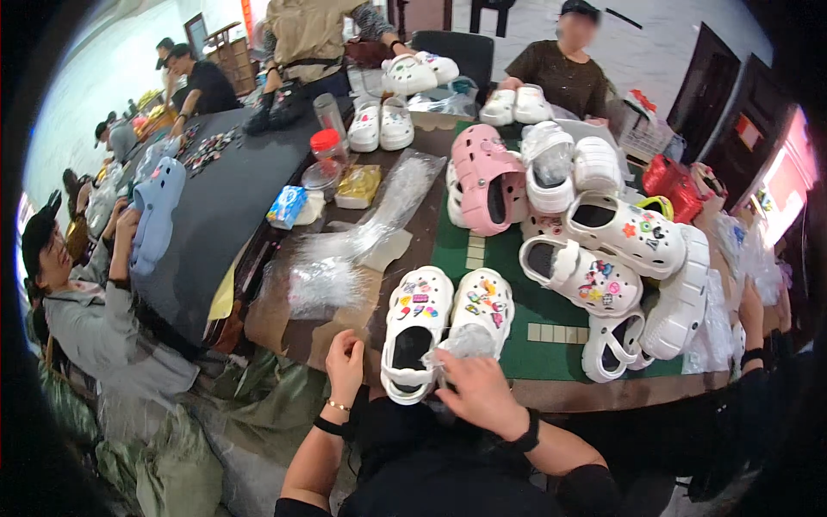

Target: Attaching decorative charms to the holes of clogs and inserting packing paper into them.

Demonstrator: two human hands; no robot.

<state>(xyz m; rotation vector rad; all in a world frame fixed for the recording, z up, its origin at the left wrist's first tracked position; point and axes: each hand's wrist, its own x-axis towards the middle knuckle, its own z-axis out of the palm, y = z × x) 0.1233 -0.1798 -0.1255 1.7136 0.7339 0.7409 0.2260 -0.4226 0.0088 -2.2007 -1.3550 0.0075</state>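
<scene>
Two white clogs with colourful charms stand side by side at the table's near edge, toes pointing away: the left clog [418, 323] and the right clog [484, 297]. The right one has crumpled clear plastic [469, 343] in its opening; the left one shows a black insole. Over the heel of the right clog, my right hand [482, 392] pinches the plastic and partly hides that heel. My left hand [346, 362] hovers left of the left clog, apart from it, its fingers curled together; whatever may be in them is hidden.
White clogs with charms [594, 280] and a pink clog [487, 181] pile up on the green mat [534, 358] at right. Clear plastic strips [332, 280], a red-lidded jar [326, 151] and a blue packet [287, 207] lie to the left. A co-worker at left holds a blue clog [155, 215].
</scene>
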